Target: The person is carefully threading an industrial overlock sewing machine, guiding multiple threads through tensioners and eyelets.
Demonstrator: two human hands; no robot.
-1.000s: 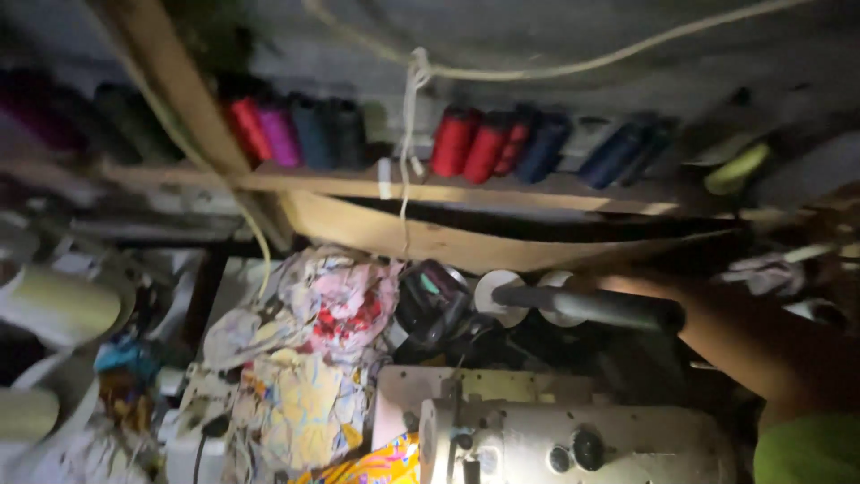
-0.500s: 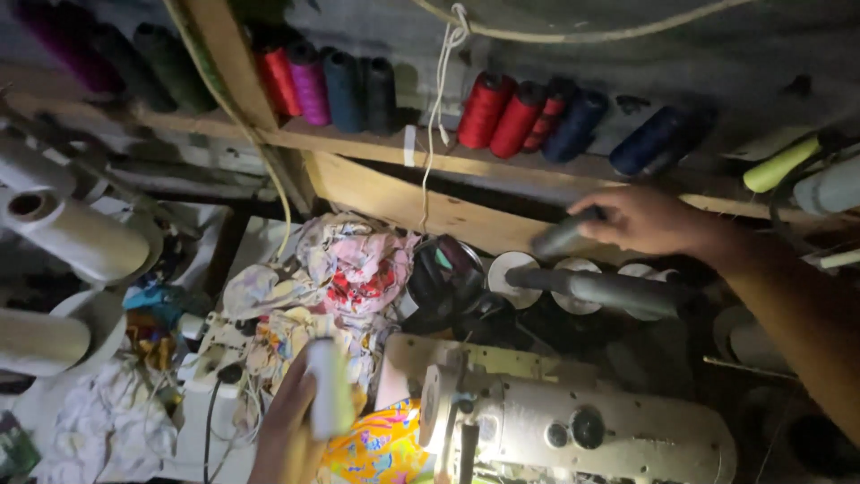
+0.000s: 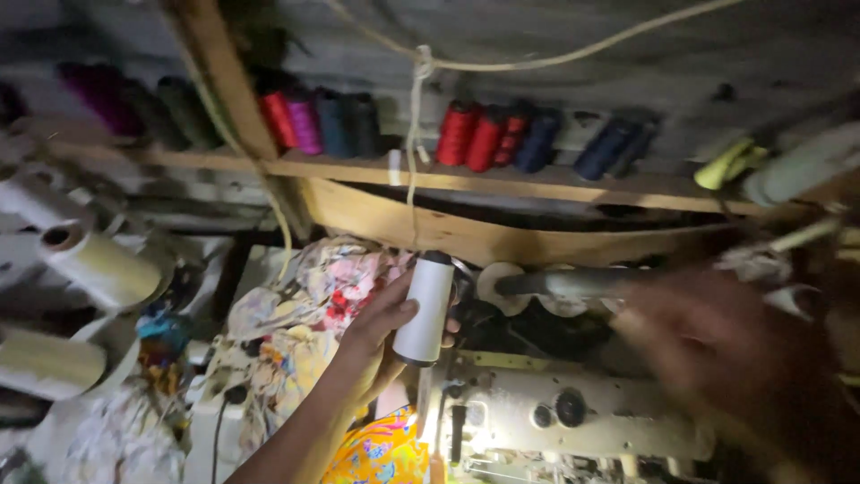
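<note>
Sewing machine (image 3: 573,417), cream and worn, sits near, right of centre, below a far wooden shelf (image 3: 502,179) of coloured thread cones. Left hand (image 3: 381,336) wraps fingers around an upright white thread cone (image 3: 425,307) above the machine's left end. Right hand (image 3: 717,345) is blurred at right; its fingers cannot be made out.

Dim scene, low exposure overall. Main light source looks like a small lamp at the sewing machine (image 3: 573,417) head, lower centre, with a hot white glare patch beside the needle area. That light catches the white thread cone (image 3: 425,307) and the left hand (image 3: 381,336), both fairly sharp. Right hand (image 3: 717,345) is heavily motion-blurred and dark, edges smeared. Shelf of thread spools (image 3: 488,136) is underlit, colours muted, soft focus. Left-side paper rolls (image 3: 98,266) are slightly blurred. Corners fall to deep shadow; the upper wall is noisy and grey.
</note>
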